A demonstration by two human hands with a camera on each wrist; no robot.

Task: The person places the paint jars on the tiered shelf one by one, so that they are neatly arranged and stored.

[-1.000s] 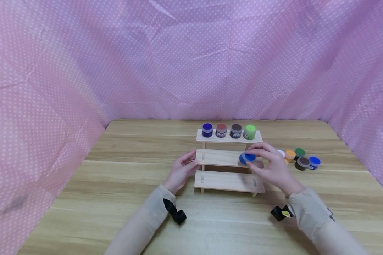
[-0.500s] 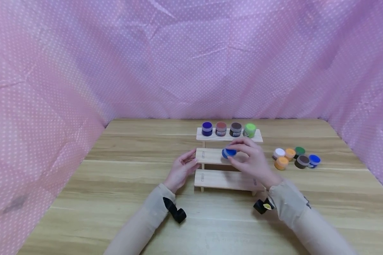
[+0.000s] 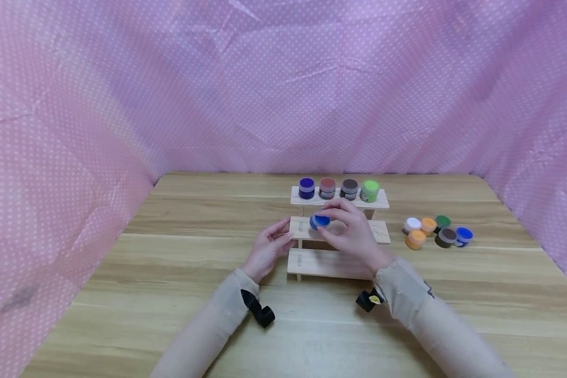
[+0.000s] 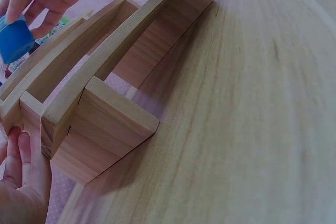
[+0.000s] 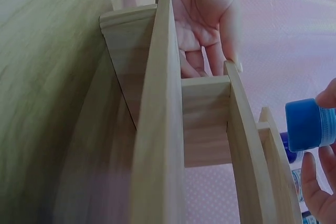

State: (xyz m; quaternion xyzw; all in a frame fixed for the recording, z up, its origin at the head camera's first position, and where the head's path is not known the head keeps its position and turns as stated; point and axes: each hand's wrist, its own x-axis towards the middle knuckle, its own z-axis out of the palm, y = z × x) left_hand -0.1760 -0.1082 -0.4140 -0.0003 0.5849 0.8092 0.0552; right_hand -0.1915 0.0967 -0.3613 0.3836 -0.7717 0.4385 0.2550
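A three-step wooden display rack (image 3: 331, 262) stands on the table. My left hand (image 3: 268, 251) grips the left end of its middle step; in the right wrist view the thumb lies at the board's edge and the fingers curl behind the side panel (image 5: 205, 124). My right hand (image 3: 352, 231) pinches a small blue paint jar (image 3: 319, 221) between thumb and fingers, over the left part of the middle step. In the left wrist view the jar (image 4: 14, 40) hangs from the fingertips, above the step boards. The right hand hides the middle of that step.
Along the top step stand a purple paint jar (image 3: 306, 188), a red one (image 3: 327, 188), a dark brown one (image 3: 349, 189) and a light green one (image 3: 370, 191). Right of the rack, several more jars cluster on the table, among them a white one (image 3: 411, 226) and an orange one (image 3: 416, 240).
My right hand has carried the blue paint jar leftward along the middle step, from its right end to near its left end. The left hand has stayed on the rack.
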